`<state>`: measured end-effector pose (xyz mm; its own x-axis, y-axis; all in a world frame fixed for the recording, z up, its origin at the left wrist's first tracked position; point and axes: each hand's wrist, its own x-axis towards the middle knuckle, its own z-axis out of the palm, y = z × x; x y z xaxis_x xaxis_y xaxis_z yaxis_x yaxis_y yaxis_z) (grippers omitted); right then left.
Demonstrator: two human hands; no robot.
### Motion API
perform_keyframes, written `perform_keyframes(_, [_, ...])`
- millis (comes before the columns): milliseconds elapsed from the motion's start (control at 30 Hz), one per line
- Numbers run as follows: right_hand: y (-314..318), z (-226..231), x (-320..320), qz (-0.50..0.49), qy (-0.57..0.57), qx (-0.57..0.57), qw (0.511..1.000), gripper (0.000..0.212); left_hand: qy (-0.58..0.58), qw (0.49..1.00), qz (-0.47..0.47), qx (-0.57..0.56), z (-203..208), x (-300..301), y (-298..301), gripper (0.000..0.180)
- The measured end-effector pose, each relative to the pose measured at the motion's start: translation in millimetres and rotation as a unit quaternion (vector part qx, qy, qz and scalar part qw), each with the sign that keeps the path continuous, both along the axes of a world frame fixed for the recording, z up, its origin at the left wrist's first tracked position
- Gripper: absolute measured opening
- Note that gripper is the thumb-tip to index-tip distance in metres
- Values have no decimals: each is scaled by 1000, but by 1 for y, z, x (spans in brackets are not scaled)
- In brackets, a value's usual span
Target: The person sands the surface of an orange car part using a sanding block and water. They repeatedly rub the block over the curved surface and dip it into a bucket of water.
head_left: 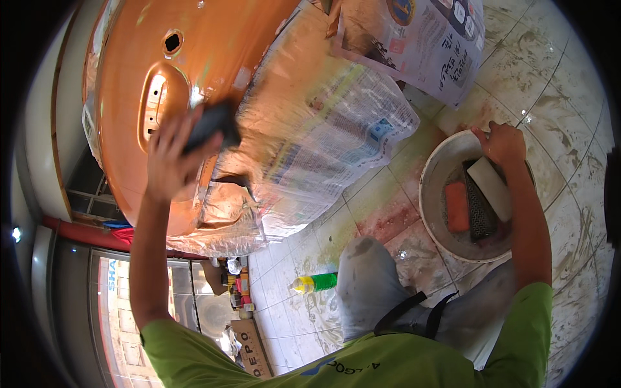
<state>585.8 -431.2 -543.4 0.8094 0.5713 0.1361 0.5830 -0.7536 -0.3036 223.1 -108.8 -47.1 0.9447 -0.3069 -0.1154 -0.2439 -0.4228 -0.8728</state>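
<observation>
My left hand [169, 155] is closed around a dark, block-shaped pad [213, 126], both blurred by motion. It is held at the glossy orange car panel [223, 39], close to the panel's handle recess [155, 107]; whether the pad touches the paint cannot be made out. My right hand [504, 143] grips the far rim of a round, pale basin [432, 223] on the floor. In the basin lie a reddish block [457, 205], a dark textured strip [480, 210] and a long, pale grey block [490, 187], side by side.
Newspaper and clear plastic masking [323, 136] cover the car beside the bare panel. A green bottle with a yellow end [315, 283] lies on the stained floor tiles [388, 213] by my knee [369, 265]. Cardboard boxes [248, 346] and cans stand farther left.
</observation>
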Motion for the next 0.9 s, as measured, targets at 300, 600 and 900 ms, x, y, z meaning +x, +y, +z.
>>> perform_keyframes(300, [-17, -4, 1, -7, 9, 9, 1000, 82, -41, 997, -60, -32, -14, 160, -57, 57])
perform_keyframes(600, [-2, 4, 4, 4, 14, 13, 1000, 82, 10, 1000, -23, 7, -1, 40, -11, 54])
perform_keyframes(900, [-20, -8, 2, -1, 1, 13, 1000, 80, -35, 995, -59, -67, -18, 133, -59, 51])
